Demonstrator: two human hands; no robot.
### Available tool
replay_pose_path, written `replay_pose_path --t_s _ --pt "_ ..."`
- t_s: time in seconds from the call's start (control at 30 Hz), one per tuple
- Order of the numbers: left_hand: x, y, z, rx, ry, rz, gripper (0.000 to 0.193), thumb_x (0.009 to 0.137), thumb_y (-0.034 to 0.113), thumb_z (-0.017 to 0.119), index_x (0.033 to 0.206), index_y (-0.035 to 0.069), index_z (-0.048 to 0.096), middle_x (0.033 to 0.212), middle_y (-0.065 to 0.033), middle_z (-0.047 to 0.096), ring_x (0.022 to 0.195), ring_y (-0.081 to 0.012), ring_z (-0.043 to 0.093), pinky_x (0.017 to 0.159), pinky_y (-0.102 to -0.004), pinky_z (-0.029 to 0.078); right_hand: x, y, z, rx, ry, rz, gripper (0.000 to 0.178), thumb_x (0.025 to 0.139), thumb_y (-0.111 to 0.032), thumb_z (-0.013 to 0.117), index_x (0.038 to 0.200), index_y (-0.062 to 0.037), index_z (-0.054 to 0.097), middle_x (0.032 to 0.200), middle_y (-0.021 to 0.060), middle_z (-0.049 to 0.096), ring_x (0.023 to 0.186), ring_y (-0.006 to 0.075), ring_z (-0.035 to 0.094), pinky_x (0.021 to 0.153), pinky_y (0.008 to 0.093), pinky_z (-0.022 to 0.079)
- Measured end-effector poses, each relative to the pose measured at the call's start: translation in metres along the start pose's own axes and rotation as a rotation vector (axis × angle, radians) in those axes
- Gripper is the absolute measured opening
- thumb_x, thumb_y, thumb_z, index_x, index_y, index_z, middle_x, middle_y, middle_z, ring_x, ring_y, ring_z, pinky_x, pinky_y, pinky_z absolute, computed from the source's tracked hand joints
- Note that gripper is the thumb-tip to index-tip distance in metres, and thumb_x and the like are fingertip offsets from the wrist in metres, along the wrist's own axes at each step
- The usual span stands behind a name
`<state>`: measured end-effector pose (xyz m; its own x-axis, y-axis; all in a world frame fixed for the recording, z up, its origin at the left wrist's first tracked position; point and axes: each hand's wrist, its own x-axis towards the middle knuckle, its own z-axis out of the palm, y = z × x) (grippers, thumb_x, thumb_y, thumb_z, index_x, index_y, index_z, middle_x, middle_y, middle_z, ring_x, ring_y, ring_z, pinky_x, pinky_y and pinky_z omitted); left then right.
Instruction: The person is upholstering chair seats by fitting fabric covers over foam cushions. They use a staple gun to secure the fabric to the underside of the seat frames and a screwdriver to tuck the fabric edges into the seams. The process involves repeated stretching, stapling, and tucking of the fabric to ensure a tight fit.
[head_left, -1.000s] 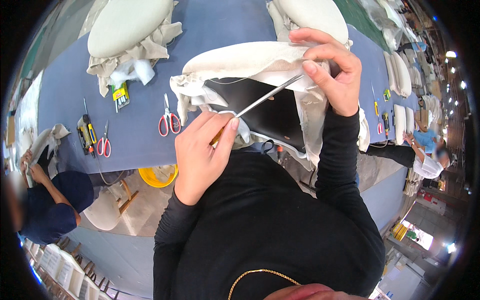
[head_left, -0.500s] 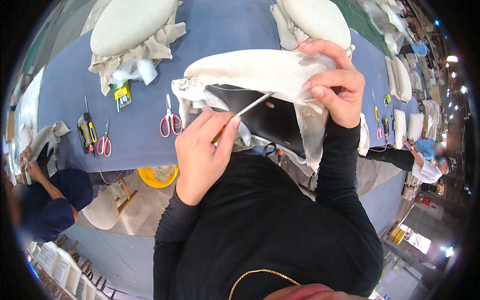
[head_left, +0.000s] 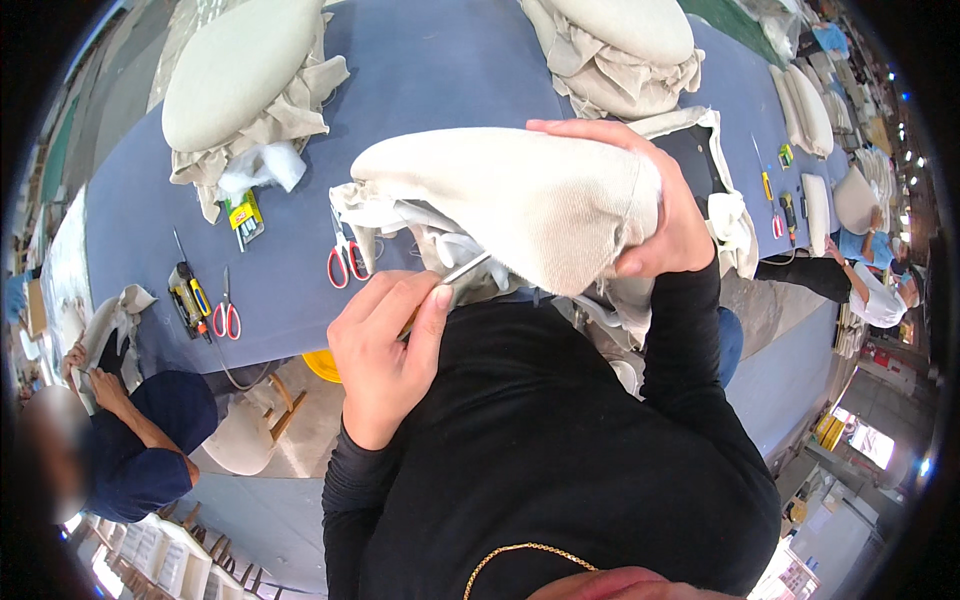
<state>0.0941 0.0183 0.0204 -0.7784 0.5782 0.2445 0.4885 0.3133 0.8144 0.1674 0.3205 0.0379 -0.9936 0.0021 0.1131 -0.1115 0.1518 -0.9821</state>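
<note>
My left hand (head_left: 385,350) is closed around a slim metal-shafted tool (head_left: 468,268), its handle mostly hidden in the fingers. The shaft's tip meets the lower edge of a cream fabric-covered chair seat (head_left: 500,185), where the cloth hides its end. Gripping that seat's right end is my right hand (head_left: 670,220), fingers over the top and thumb beneath. Loose cloth and pale wadding show along the seat's open underside. Red-handled scissors (head_left: 346,258) lie on the blue table (head_left: 430,60), just beyond my left hand.
Cream padded seats are stacked at the back left (head_left: 235,85) and back right (head_left: 620,65). White wadding (head_left: 262,168) and a yellow-green pack (head_left: 243,217) lie at left, near more scissors (head_left: 227,310). A co-worker (head_left: 145,440) handles another seat. A yellow tub (head_left: 322,366) is below the table edge.
The seat has tilted, so its cream face now covers most of the dark underside. My right hand has shifted its grip around the end; my left hand and the tool have moved slightly left and down.
</note>
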Motion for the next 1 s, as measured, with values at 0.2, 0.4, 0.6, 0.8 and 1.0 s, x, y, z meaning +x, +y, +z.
replay_pose_path --t_s 0.2,0.4,0.6,0.8,1.0 --pt "0.007 0.003 -0.016 0.057 -0.071 0.105 0.007 0.087 0.003 0.079 0.093 0.003 0.076 0.086 -0.0093 0.073 0.071 -0.0257 0.068 0.064 -0.0341 0.053 -0.009 -0.006 0.008 0.038 -0.038 -0.062 0.106 0.055 -0.031 0.101 0.145 0.0042 0.059 0.151 0.0226 0.061 0.140 0.0315 0.060 0.118 0.0415 0.044" --pt "0.010 0.023 -0.036 0.117 -0.185 0.121 0.012 0.081 0.003 0.081 0.093 0.003 0.077 0.086 -0.0094 0.073 0.071 -0.0252 0.068 0.062 -0.0347 0.052 -0.014 -0.012 0.019 -0.059 -0.102 -0.155 0.101 0.054 -0.022 0.102 0.145 -0.0038 0.063 0.147 0.0186 0.066 0.135 0.0306 0.065 0.111 0.0384 0.052" --pt "0.003 0.031 -0.049 0.134 -0.266 0.087 0.013 0.080 0.005 0.081 0.092 0.003 0.077 0.085 -0.0096 0.073 0.069 -0.0255 0.067 0.061 -0.0342 0.051 -0.024 -0.020 0.020 0.010 -0.118 -0.097 0.095 0.055 -0.016 0.101 0.142 -0.0041 0.066 0.146 0.0211 0.066 0.134 0.0304 0.066 0.108 0.0376 0.053" --pt "-0.004 0.033 -0.059 0.144 -0.276 0.046 0.013 0.078 0.005 0.081 0.090 0.002 0.077 0.082 -0.0108 0.072 0.066 -0.0261 0.066 0.059 -0.0348 0.050 -0.027 -0.014 0.021 -0.001 -0.194 -0.153 0.099 0.056 -0.022 0.101 0.142 0.0056 0.062 0.148 0.0309 0.060 0.139 0.0374 0.061 0.112 0.0437 0.050" --pt "0.001 0.034 -0.059 0.124 -0.303 0.131 0.013 0.077 0.007 0.080 0.088 0.002 0.076 0.079 -0.0103 0.070 0.063 -0.0265 0.064 0.058 -0.0351 0.048 -0.023 -0.022 0.030 -0.122 -0.270 -0.203 0.097 0.058 -0.028 0.099 0.140 0.0067 0.063 0.146 0.0325 0.060 0.136 0.0419 0.063 0.117 0.0484 0.047"
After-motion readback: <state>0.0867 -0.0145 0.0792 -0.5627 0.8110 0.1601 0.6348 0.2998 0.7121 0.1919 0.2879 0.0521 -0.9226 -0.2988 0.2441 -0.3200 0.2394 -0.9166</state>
